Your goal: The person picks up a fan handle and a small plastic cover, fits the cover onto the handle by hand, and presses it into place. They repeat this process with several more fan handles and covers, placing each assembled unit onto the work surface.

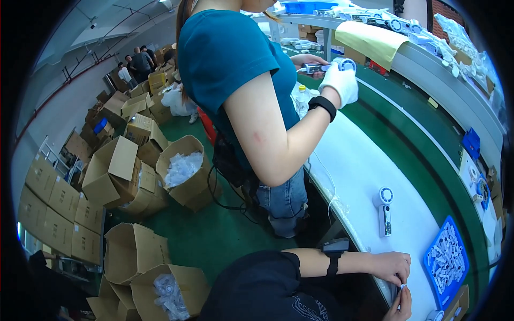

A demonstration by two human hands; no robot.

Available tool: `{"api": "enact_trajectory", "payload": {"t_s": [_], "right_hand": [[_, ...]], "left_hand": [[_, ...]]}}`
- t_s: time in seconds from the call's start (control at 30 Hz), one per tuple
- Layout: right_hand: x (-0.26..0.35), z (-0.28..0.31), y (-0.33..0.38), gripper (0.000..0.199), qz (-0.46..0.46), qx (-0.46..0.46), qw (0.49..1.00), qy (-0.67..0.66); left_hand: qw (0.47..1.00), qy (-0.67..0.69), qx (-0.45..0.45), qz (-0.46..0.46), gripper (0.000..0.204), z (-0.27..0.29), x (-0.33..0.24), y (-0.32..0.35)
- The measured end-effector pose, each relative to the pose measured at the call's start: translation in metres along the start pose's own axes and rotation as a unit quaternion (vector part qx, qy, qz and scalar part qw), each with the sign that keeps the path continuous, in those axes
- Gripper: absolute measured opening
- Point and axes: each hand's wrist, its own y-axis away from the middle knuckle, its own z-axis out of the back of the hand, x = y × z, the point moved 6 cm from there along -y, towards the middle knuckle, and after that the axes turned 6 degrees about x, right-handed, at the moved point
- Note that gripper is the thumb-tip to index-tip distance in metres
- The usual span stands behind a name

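Note:
At the lower right, above the white worktable (369, 176), my left hand (394, 266) and my right hand (402, 306) meet with fingers pinched together. Between their fingertips is a small white part (403, 286), mostly hidden, and its kind is too small to make out. A black device is strapped round my left forearm. Just beyond my left hand, a white handheld fan (385, 211) with a round head lies on the table. To the right of my hands sits a blue tray (426, 262) full of small white and dark pieces. Part of another round fan head (435, 315) shows at the bottom edge.
A co-worker in a teal shirt (227, 59) stands to the left, holding another fan (347, 65) with a white-gloved hand. A clear bottle (302, 99) stands beside them. Behind the table runs a green conveyor (385, 128). Open cardboard boxes (134, 249) crowd the floor at left.

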Motion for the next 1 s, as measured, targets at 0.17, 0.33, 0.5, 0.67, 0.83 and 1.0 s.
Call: {"api": "enact_trajectory", "payload": {"t_s": [0.17,0.33,0.5,0.67,0.83,1.0], "right_hand": [[-0.011,0.004,-0.022,0.016,-0.016,0.046,0.998,-0.025],[-0.016,0.003,-0.039,0.017,-0.009,0.077,0.997,-0.022],[-0.004,0.002,-0.053,0.017,-0.024,0.074,0.997,-0.009],[0.005,0.004,-0.071,0.018,-0.064,0.065,0.996,-0.014],[-0.043,0.002,-0.042,0.025,-0.129,0.061,0.989,-0.032],[-0.002,-0.019,-0.031,0.025,-0.041,0.041,0.998,0.01]], "left_hand": [[1.0,-0.015,0.003,-0.008,0.016,0.01,0.006,-0.011],[1.0,-0.018,-0.012,-0.006,0.016,0.015,0.016,-0.018],[0.999,-0.016,-0.023,-0.015,0.015,0.024,0.022,-0.027],[0.999,0.031,-0.039,-0.004,0.016,0.033,0.027,-0.035],[0.997,0.041,-0.047,-0.048,0.013,0.023,0.022,-0.046],[0.999,-0.026,-0.017,-0.02,0.016,0.037,0.008,-0.011]]}}
